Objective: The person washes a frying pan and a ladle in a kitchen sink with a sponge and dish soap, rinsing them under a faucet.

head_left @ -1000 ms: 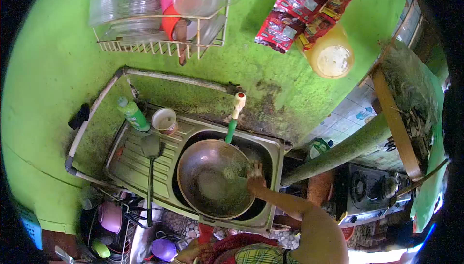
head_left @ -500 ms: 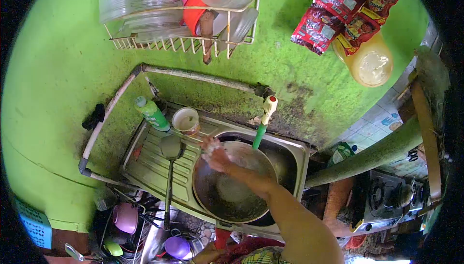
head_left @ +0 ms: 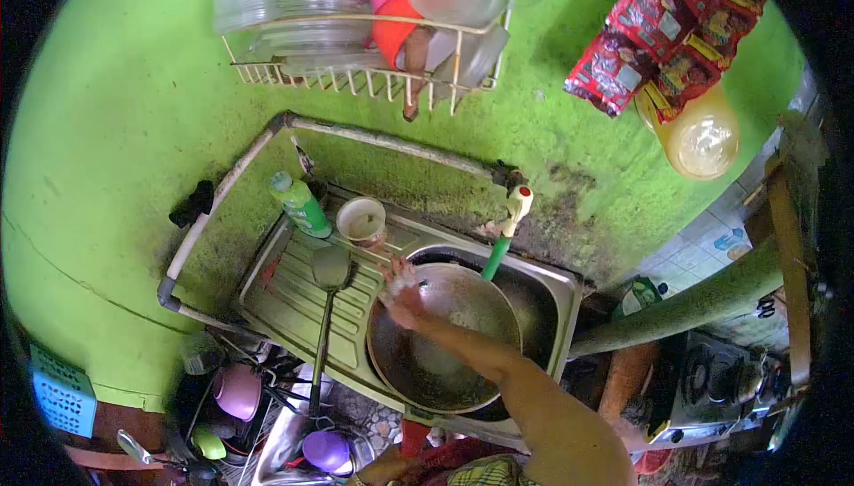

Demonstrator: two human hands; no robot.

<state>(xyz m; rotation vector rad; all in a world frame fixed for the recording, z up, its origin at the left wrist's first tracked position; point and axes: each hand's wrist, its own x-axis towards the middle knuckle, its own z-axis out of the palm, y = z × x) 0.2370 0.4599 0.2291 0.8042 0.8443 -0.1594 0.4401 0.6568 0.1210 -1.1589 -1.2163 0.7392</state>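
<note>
1 hand, the right (head_left: 402, 292), is at the upper-left rim of a big wok (head_left: 422, 366), fingers a bit blurry, so can't tell if they're spread or pinching something. Left hand (head_left: 384, 468) is down by the red handle (head_left: 414, 438), grip unclear too. Wok's sitting in the sink (head_left: 571, 308) basin, spatula (head_left: 331, 269) on the drainboard to its left, then 1 tub (head_left: 362, 224) and 1 green bottle (head_left: 307, 213) behind.
</note>
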